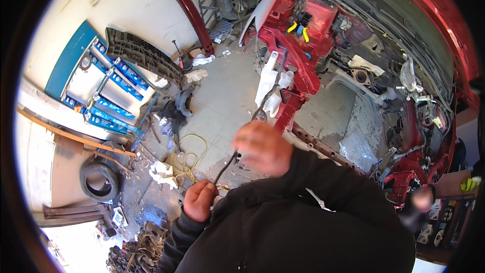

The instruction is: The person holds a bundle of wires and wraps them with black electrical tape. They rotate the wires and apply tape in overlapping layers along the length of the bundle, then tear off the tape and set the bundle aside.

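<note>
A black wiring harness (226,168) runs from the red car body down toward my chest. Around its lower end my left hand (198,201) is closed, thumb pressed against the fingers. Farther up, my right hand (267,147) is beside the harness, its fingers curled but smeared by motion. Whether it grips the harness or something small cannot be made out. Above my right hand the harness passes a white plastic reservoir (270,88) fixed by the red front rail (298,68).
The stripped red car front with its open engine bay (364,55) fills the right. On the left are a blue rack of boxes (113,91), a tyre (99,181) and a coiled yellow cord (191,159). Scrap parts (139,250) are heaped at lower left. Another person's blurred hand (422,199) appears at right.
</note>
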A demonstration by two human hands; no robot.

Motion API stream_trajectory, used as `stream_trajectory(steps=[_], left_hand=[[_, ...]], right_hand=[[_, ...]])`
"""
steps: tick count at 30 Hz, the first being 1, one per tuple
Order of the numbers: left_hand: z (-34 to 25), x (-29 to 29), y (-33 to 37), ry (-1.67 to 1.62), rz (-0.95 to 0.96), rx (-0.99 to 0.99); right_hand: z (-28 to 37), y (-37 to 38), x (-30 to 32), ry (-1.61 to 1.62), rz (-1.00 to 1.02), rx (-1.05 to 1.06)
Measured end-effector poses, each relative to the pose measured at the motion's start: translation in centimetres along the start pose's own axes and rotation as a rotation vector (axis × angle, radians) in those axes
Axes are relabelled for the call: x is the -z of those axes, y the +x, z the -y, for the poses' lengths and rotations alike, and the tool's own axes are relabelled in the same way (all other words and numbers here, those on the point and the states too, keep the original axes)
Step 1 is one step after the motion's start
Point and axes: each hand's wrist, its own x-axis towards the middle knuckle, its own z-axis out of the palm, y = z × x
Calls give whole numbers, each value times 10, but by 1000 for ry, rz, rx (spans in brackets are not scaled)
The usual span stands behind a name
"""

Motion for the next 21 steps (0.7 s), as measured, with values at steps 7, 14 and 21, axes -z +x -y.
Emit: stream_trajectory(steps=[7,14,21], left_hand=[[-19,-26,18,-84,-137,-26],[-39,-79,45,0,-145,-19],[-47,-110,47,23,-283,40]], right_hand=[[-238,-38,168,-382,-396,-680],[-416,-106,143,-596,130,-918],[-457,-119,122,-613,127,-807]])
